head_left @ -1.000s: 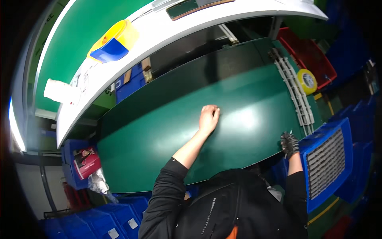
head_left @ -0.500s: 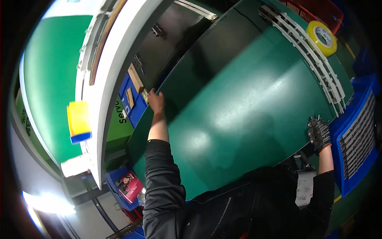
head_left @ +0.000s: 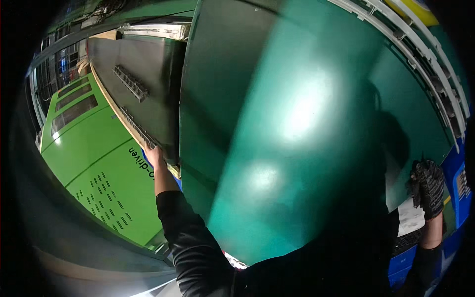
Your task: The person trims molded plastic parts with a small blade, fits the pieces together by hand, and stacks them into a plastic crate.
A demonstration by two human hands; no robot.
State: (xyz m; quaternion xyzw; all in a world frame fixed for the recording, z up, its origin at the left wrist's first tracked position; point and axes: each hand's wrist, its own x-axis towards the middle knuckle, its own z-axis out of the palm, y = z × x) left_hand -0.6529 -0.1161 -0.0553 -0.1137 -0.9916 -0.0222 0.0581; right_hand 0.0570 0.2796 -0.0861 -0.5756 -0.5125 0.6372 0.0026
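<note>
My bare left hand [head_left: 155,156] reaches over the wooden edge of a dark conveyor belt [head_left: 161,62]. Its fingers close around the near end of a slim, ladder-like grey plastic strip [head_left: 134,123] lying along that edge. A second such strip [head_left: 130,83] lies farther up the belt, apart from the hand. My right hand [head_left: 428,185], in a dark knitted glove, is low at the right edge of the green tabletop [head_left: 237,193]. Its fingers are curled, and whatever they may hold is hidden.
Long white slatted strips [head_left: 420,44] lie along the table's far right side, with a yellow tape roll [head_left: 418,10] beyond them. A blue tray [head_left: 461,185] stands right of my gloved hand. A green machine cabinet [head_left: 106,163] flanks the belt on the left.
My view has swung left toward the belt. My left hand has moved from the table's left edge to the near strip on the belt. The right hand stays at the table's right edge.
</note>
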